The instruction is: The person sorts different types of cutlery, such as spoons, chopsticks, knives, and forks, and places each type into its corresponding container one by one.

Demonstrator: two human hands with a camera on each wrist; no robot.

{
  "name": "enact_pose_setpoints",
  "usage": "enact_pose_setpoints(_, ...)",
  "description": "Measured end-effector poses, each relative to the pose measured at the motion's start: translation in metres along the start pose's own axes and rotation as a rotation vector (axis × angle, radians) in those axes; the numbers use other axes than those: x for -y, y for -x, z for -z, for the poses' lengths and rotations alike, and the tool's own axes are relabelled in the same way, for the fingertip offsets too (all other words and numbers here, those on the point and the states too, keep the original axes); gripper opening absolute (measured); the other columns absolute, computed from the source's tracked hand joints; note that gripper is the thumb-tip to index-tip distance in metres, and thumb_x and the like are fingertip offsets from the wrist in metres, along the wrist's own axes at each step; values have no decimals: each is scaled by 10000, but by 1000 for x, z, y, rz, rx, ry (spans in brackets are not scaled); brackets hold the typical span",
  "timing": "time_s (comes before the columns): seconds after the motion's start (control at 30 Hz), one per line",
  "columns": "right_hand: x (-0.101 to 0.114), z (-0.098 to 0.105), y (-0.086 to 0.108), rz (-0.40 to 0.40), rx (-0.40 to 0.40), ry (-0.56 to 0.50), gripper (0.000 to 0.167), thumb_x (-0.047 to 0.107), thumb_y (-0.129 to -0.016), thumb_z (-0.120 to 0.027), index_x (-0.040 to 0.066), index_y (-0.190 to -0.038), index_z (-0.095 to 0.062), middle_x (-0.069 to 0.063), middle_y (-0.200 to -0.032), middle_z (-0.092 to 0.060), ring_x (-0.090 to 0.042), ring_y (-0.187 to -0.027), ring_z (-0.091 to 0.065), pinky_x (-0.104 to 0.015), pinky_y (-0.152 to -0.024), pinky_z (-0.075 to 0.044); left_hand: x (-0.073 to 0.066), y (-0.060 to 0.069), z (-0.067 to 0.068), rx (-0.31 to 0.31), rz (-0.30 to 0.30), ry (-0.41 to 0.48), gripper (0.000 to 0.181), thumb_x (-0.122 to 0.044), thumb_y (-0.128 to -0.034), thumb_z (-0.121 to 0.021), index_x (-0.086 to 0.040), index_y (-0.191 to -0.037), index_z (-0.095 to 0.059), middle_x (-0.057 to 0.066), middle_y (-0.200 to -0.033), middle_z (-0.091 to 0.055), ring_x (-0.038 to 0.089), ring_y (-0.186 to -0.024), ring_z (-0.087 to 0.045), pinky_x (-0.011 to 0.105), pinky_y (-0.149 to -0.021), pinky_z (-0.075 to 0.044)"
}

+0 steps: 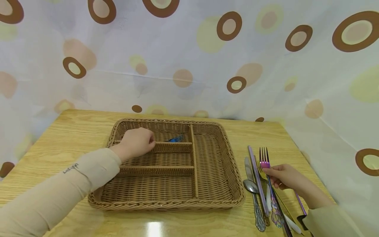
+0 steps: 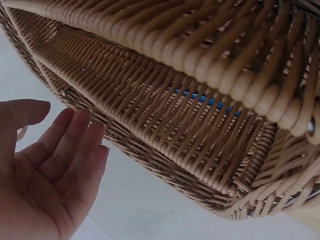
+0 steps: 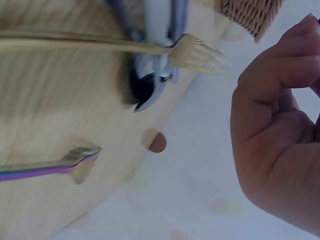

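Over the left side of a divided wicker basket, my left hand hovers with loosely bent fingers. The left wrist view shows that hand holding nothing. A blue fork lies in the back compartment, partly hidden by a divider. To the right of the basket, my right hand pinches a shiny purple fork near its neck, tines pointing away from me. Its patterned handle extends over the cutlery pile. In the right wrist view the fingers are bent at the right edge; the held fork is not visible there.
Beside the basket lie a silver spoon, a table knife, a lilac stick-like utensil and a gold fork. A rainbow-coloured utensil lies apart. A dotted curtain hangs behind the wooden table.
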State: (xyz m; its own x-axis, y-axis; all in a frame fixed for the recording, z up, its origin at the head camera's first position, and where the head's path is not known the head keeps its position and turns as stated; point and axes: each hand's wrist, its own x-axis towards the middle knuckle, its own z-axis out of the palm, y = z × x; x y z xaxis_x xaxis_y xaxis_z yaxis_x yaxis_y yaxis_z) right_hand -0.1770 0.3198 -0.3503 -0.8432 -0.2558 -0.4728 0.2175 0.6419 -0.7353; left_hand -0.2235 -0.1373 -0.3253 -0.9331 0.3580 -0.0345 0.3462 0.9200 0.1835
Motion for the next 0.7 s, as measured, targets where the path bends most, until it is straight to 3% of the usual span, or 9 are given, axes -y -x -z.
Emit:
enact_pose_setpoints(0.17, 20, -6, -11, 18, -14, 10, 354, 335, -988, -449, 141, -703, -527, 83, -575, -495, -33, -498, -434, -213, -498, -392, -3, 3, -2, -1, -5, -14, 206, -215, -925, -547, -130, -754, -623, -31, -573, -552, 97, -476, -466, 243, -438, -346)
enact_pose_setpoints(0.33, 42, -12, -24, 31, -1, 23, 359, 348, -984, -457, 141, -697, -517, 72, -578, -483, -43, -498, -417, -227, -493, -369, -8, 4, -2, 10, -1, 12, 242, -218, -933, -535, -144, -709, -589, -32, -556, -505, 100, -471, -427, 244, -433, -311)
enact_pose_setpoints(0.57, 72, -20, -43, 31, 13, 29, 323, 344, -976, -474, 114, -765, -558, 71, -586, -508, -41, -498, -455, -217, -497, -385, -17, 3, 0, 50, 19, 155, 304, -249, -951, -513, -159, -661, -528, -54, -514, -393, 88, -445, -328, 232, -421, -249)
enact_pose_setpoints(0.7, 87, -27, -54, 36, 27, 28, 339, 350, -975, -474, 40, -934, -604, 73, -597, -515, -50, -518, -461, -226, -516, -394, -23, 3, 0, 80, 24, 257, 279, -254, -953, -517, -150, -698, -569, -55, -537, -395, 90, -459, -328, 235, -449, -268)
